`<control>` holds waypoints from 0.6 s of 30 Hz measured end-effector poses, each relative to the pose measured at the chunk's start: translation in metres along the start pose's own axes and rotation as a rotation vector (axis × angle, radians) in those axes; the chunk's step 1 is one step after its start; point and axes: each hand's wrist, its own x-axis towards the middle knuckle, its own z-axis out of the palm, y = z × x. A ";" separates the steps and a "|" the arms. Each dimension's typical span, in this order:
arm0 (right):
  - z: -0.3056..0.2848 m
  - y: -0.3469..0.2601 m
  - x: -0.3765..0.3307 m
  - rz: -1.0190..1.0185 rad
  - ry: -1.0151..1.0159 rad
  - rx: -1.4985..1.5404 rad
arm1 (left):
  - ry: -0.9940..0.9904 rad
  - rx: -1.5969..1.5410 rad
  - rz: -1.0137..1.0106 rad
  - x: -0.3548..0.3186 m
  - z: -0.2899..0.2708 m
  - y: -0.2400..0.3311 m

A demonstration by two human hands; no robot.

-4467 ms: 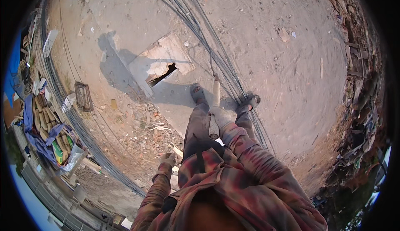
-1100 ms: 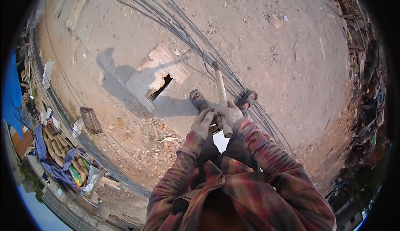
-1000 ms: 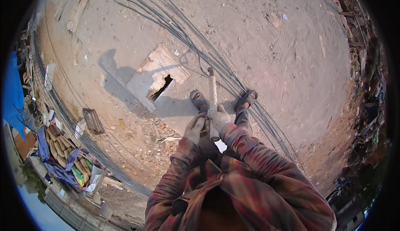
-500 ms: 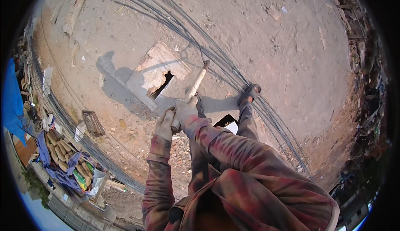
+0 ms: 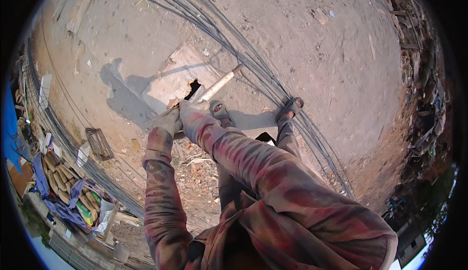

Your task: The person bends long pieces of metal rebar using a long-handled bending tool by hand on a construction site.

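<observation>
A pale, thick pole (image 5: 218, 86) with a brown, narrower far end slants across the ground in front of me. My right hand (image 5: 191, 113), in a light work glove, is closed round its lower part. My left hand (image 5: 167, 122), gloved too, presses in beside the right one at the pole's near end, its fingers partly hidden. Just beyond the hands lies a pale broken slab (image 5: 183, 67) with a jagged dark hole (image 5: 193, 89) along its near edge. What is at the pole's near end is mostly covered by the gloves.
Dark cables (image 5: 229, 43) run across the ground, passing under my right sandal (image 5: 292, 106). Rubble (image 5: 197, 170) lies below my hands. A metal frame (image 5: 99, 143) and a loaded heap of long bundles (image 5: 68, 182) are at left. Debris lines the right edge.
Both hands have moved left and away from my body with the pole, which tilts flatter over the slab. The left sandal now shows beside the right arm.
</observation>
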 end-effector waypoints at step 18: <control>-0.203 0.123 -0.073 0.007 0.194 -0.373 | 0.270 -0.092 0.051 -0.078 0.245 -0.146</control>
